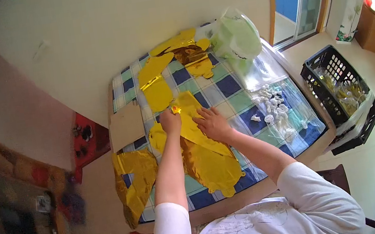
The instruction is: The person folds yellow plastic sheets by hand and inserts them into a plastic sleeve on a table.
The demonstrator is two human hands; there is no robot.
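Observation:
A flat, uninflated gold foil balloon [214,166] lies across the middle of the checked cloth, partly folded over itself. My left hand [169,121] is closed at its upper left edge, pinching a small crumpled, shiny bit of the foil. What exactly sits between those fingertips is partly hidden. My right hand [213,124] rests flat on the foil with fingers spread. More flat gold foil pieces lie around: one foil piece [157,85] just beyond my left hand, another [136,182] at the near left edge, and a further foil piece [196,62] at the back.
A checked cloth [226,87] covers the table. Cardboard [126,126] lies at the left. On the right are a green-white plastic bag [236,37], clear plastic bags [261,74] and small white bundles [272,102]. A black crate [334,78] with gold contents stands beyond the right edge.

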